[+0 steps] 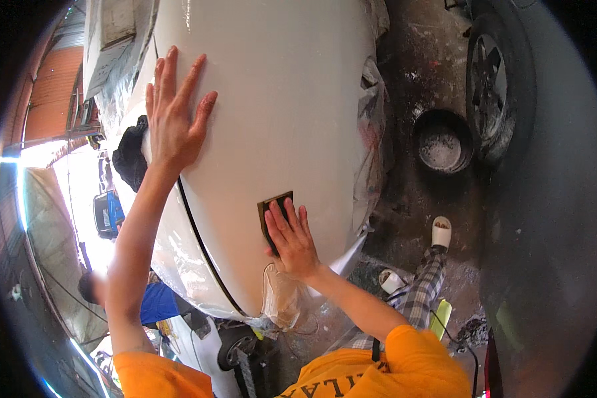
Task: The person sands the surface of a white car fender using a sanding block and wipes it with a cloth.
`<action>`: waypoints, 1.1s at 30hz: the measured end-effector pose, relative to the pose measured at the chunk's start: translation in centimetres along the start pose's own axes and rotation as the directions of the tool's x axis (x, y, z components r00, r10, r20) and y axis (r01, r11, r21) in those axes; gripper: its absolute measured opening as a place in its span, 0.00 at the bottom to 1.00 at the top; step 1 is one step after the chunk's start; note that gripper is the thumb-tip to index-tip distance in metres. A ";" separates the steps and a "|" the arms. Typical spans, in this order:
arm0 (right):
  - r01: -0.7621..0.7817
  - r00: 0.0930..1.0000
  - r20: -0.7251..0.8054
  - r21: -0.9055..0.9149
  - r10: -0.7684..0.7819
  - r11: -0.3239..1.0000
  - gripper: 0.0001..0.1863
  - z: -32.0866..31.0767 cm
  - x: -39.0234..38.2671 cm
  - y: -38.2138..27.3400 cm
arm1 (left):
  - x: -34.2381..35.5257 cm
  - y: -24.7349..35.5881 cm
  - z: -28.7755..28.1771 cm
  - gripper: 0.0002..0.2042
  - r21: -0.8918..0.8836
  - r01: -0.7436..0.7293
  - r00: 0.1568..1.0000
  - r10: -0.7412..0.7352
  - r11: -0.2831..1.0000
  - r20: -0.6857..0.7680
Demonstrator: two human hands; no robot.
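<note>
A large white car body panel [278,119], smooth and partly glossy, stretches out in front of me. My left hand [177,116] lies on its far left part, palm down with fingers spread, holding nothing. Nearer to me, my right hand [294,245] presses a thin dark rectangular sanding block [265,205] with a brownish edge against the surface; the fingers cover most of it, and its underside is hidden. Beside my left wrist, a bunched black cloth [131,154] rests at the panel's left side.
Crumpled clear plastic sheeting [371,126] hangs along the panel's right edge. A black bucket [421,129] with whitish contents stands on the wet, stained floor, near the wheel [489,86] of a dark grey car [550,212]. At lower left is another person in blue [159,303].
</note>
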State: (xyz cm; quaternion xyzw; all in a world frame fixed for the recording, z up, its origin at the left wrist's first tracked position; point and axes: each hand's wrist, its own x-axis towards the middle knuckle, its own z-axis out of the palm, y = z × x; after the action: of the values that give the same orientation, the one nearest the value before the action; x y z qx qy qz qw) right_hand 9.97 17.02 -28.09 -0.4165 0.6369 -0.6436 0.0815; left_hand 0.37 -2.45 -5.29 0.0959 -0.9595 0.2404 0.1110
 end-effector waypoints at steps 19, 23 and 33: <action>0.153 0.930 -0.286 -0.269 -0.230 0.951 0.34 -5.6 23.7 4.4 | 1.9 -0.6 1.3 0.28 -0.420 -0.075 0.986 0.005 0.905 -0.165; 0.224 0.890 -0.364 -0.171 -0.273 0.959 0.32 -1.6 20.5 0.2 | 0.8 -1.6 1.4 0.31 -0.654 -0.036 0.988 -0.069 0.755 -0.135; 0.013 0.944 -0.321 -0.206 -0.080 0.979 0.35 -5.4 21.3 7.1 | 2.1 -1.3 0.9 0.31 -0.512 -0.069 0.981 -0.034 0.856 -0.189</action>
State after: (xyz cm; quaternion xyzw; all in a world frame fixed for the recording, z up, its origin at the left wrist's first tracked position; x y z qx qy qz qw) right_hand -10.12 6.30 -24.30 -0.3248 0.6932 -0.6381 -0.0830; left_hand -1.47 -4.28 -4.92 0.0305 -0.9744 -0.0163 0.2220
